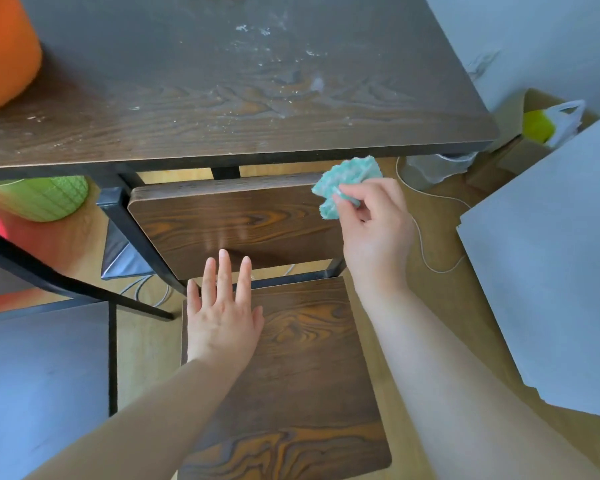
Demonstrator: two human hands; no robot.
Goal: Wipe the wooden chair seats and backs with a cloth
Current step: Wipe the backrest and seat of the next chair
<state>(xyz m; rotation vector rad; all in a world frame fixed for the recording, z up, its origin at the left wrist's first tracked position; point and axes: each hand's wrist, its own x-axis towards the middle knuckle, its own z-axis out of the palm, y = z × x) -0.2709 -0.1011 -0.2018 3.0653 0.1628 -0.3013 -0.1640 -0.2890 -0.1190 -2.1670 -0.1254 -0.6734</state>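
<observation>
Dark wood-grain surface (222, 98) fills the top of our view, streaked with white smears and crumbs, and the chair back (236, 223) stands just under its near edge.

Our right hand (374, 230) is at the right end of the chair back. Its fingers (352, 195) are curled in and pinch a crumpled teal cloth (347, 178) between thumb and forefinger. The cloth sits against the top right corner of the chair back, just below the surface's rim.

Our left hand (222, 320) is below the chair back, over the far left corner of the chair seat (309, 358). Its fingers (225, 271) are straight, slightly spread and hold nothing. The fingertips overlap the lower edge of the chair back, and we cannot tell whether the palm touches the seat.

Left of the chair back, black metal legs (136, 237) cross the view, with a green ribbed basket (45, 199) behind them. An orange rounded thing (4, 53) sits up on the surface's left corner.

Right of the chair back, a thin white cable (426, 244) loops over the wooden floor (440, 306). A clear plastic tub (437, 168) stands under the surface's corner. Farther right, a cardboard box (513, 112) holds a yellow-green item (536, 128) and a white plastic bag (567, 121). A grey board (551, 271) juts in from the right, well apart from the chair back.
</observation>
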